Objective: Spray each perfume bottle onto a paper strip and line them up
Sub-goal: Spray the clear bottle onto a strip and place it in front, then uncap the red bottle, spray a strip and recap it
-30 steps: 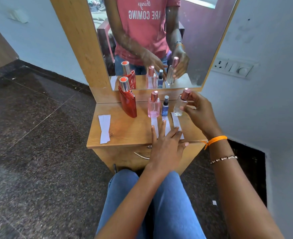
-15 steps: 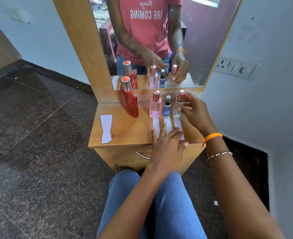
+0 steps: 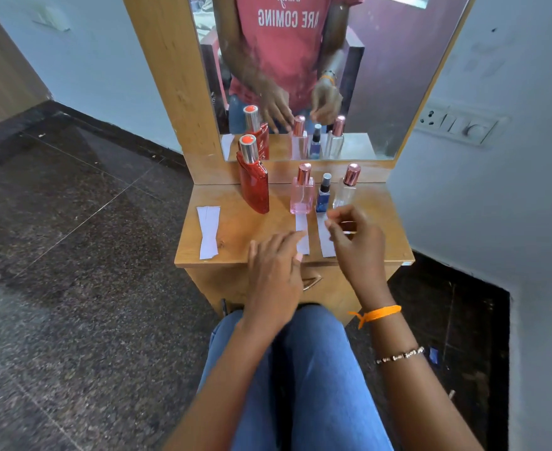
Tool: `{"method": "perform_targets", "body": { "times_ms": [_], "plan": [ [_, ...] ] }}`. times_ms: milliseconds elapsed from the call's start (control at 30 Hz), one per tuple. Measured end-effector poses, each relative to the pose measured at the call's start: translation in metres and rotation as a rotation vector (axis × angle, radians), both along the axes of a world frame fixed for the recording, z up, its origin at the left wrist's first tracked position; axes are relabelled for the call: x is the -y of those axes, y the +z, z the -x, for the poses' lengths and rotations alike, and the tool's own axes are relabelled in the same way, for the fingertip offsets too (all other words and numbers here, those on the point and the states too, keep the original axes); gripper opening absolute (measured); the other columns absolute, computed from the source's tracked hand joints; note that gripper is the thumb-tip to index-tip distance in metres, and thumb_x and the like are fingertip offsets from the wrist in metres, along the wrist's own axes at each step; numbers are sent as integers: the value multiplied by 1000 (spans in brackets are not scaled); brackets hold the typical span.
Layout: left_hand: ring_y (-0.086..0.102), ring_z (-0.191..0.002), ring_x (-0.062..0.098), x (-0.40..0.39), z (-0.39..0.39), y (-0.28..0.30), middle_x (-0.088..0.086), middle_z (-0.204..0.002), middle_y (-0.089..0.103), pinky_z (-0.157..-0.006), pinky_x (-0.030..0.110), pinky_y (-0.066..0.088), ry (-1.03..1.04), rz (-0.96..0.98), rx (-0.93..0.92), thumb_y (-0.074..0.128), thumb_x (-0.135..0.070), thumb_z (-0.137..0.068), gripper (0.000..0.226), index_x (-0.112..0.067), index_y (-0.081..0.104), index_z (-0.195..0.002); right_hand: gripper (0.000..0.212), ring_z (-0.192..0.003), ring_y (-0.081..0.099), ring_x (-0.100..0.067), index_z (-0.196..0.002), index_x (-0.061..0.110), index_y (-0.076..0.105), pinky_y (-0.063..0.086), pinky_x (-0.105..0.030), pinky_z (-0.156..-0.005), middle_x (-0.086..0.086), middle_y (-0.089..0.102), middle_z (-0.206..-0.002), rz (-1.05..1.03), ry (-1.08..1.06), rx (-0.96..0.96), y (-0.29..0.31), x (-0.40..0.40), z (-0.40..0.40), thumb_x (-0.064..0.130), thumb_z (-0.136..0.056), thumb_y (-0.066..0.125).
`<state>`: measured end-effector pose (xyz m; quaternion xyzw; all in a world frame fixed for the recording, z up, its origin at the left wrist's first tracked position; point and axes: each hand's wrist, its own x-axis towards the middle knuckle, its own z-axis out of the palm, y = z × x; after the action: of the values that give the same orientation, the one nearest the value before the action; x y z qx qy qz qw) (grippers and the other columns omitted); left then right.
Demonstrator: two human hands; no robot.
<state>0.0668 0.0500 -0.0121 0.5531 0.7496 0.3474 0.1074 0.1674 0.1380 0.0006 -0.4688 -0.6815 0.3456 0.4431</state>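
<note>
**Desk:** What are the hands doing?

**Caption writer:** The left hand (image 3: pixel 276 271) lies spread and relaxed over the front edge of the wooden vanity top (image 3: pixel 242 236), its fingertips (image 3: pixel 297 237) touching the near end of one paper strip (image 3: pixel 302 234). The right hand (image 3: pixel 354 242) hovers loosely curled above the strips; whether it pinches a strip is hard to tell, as it covers whatever lies beneath.

**Desk:** And the bottles?

**Caption writer:** Three stand in a row at the back: a pink bottle (image 3: pixel 302 193), a small blue bottle (image 3: pixel 323 195) and a clear bottle (image 3: pixel 346 190), all capped. A second strip (image 3: pixel 325 239) lies in front of the blue one. A tall red bottle (image 3: pixel 253 182) stands apart to the left, and spare strips (image 3: pixel 208 236) rest near the left edge.

**Desk:** Which step is this?

**Caption writer:** It reads as lining up: strips being squared under their bottles. The red bottle seems to remain; the next move likely calls for a spare strip, the cap off, and a spray.
</note>
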Motion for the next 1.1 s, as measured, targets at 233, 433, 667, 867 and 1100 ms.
{"method": "perform_targets", "body": {
  "times_ms": [233, 433, 667, 867, 1100],
  "plan": [
    [48, -115, 29, 16, 62, -1, 10, -121, 56, -100, 39, 37, 303, -85, 86, 40, -4, -87, 42, -13, 54, -126, 16, -86, 61, -14, -99, 5, 64, 46, -15, -75, -2, 65, -98, 198, 374, 102, -14, 28, 79, -1, -86, 57],
    [39, -114, 36, 26, 91, -6, 18, -130, 47, -92, 31, 26, 410, 142, 1, 42, 3, -89, 42, -7, 50, -129, 30, -110, 59, -25, -115, 3, 59, 45, -31, -95, -13, 65, -117, 254, 405, 169, -13, 28, 124, 2, -86, 53],
    [39, -118, 31, 27, 95, -1, 14, -130, 47, -95, 31, 33, 355, 125, 64, 36, 4, -90, 43, -4, 51, -130, 25, -98, 60, -21, -104, 3, 63, 44, -24, -82, -11, 67, -105, 352, 274, 70, -16, 24, 154, -1, -80, 56],
    [39, -118, 28, 29, 99, -5, 11, -129, 48, -91, 27, 32, 343, 111, 83, 36, -3, -95, 38, -4, 50, -131, 17, -77, 52, -16, -81, 10, 55, 34, -21, -60, 2, 55, -75, 351, 224, 55, -15, 23, 163, 1, -75, 67],
    [41, -118, 29, 28, 103, -8, 12, -131, 49, -93, 33, 36, 354, 105, 95, 36, 2, -93, 42, -5, 49, -132, 10, -77, 58, -19, -82, 7, 67, 29, -21, -51, -5, 66, -81, 325, 160, 121, -12, 18, 168, 7, -74, 73]
  ]
}}
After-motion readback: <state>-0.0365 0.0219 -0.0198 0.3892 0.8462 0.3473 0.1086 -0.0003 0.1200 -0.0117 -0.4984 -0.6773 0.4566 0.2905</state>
